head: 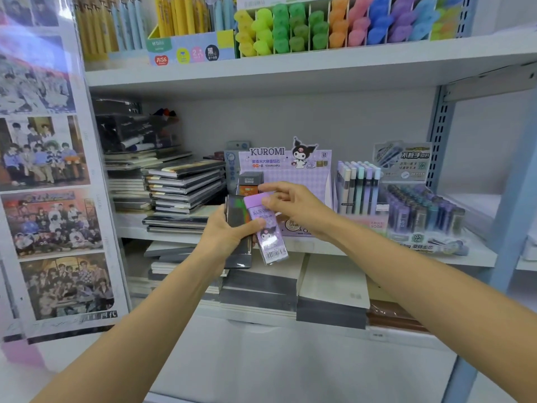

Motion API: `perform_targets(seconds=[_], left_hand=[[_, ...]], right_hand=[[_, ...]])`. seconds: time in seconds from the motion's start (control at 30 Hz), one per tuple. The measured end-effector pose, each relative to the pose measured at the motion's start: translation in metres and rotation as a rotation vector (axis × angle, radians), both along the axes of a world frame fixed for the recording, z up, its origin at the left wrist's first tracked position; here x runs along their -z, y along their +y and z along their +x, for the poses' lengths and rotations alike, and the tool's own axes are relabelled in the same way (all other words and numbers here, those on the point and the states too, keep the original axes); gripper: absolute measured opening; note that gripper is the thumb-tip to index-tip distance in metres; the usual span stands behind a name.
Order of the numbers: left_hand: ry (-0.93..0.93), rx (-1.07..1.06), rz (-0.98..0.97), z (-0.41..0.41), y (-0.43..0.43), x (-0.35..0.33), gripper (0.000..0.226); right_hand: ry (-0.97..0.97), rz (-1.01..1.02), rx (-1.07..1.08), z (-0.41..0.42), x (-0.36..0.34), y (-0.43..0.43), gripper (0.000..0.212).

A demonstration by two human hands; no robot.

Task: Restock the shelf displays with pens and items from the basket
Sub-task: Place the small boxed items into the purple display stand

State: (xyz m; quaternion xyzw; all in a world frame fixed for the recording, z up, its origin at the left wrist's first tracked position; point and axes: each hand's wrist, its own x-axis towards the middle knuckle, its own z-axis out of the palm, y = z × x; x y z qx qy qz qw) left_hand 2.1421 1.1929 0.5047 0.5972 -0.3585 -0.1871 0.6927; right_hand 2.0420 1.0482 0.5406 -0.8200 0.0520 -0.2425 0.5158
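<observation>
My left hand [229, 234] grips a small stack of flat packs: a purple Kuromi lead case [268, 231] in front and a dark pack [236, 216] behind it. My right hand [286, 200] pinches the top of the purple case with fingertips and thumb. Both hands are just in front of the purple Kuromi display box [296, 170] on the middle shelf. That box holds a few dark packs [250, 181] at its left end. The basket is out of view.
Stacks of notebooks [186, 184] lie left of the display. Pastel pen displays [359, 187] and a dark lead display [427, 210] stand to the right. Highlighters [334, 24] fill the upper shelf. More notebook stacks [331, 292] sit below. A photo poster panel [49, 170] borders the left.
</observation>
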Motion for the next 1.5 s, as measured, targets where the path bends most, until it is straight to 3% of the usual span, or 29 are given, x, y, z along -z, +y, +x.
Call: perform_targets(seconds=[0.1, 0.23, 0.43, 0.87, 1.17, 1.4, 1.5], left_hand=[[0.044, 0.043, 0.012, -0.001, -0.004, -0.001, 0.026], [0.425, 0.145, -0.016, 0.010, -0.002, -0.008, 0.026], [0.276, 0.123, -0.043, 0.025, 0.000, 0.000, 0.018], [0.241, 0.023, -0.131, 0.035, -0.012, 0.011, 0.017], [0.205, 0.040, -0.065, 0.036, -0.017, 0.012, 0.017], [0.209, 0.025, -0.051, 0.041, -0.021, 0.013, 0.019], [0.203, 0.028, -0.039, 0.044, -0.022, 0.014, 0.016]], right_hand=[[-0.048, -0.030, 0.026, 0.006, -0.009, 0.000, 0.024], [-0.239, 0.007, 0.314, 0.014, -0.032, -0.017, 0.027], [-0.365, -0.207, 0.608, 0.029, -0.044, -0.041, 0.021], [-0.190, -0.530, 0.502, 0.056, -0.016, -0.053, 0.015], [-0.191, -0.599, 0.501, 0.066, -0.021, -0.057, 0.014], [-0.038, -0.581, 0.446, 0.068, -0.038, -0.066, 0.015], [-0.066, -0.569, 0.462, 0.066, -0.035, -0.068, 0.014]])
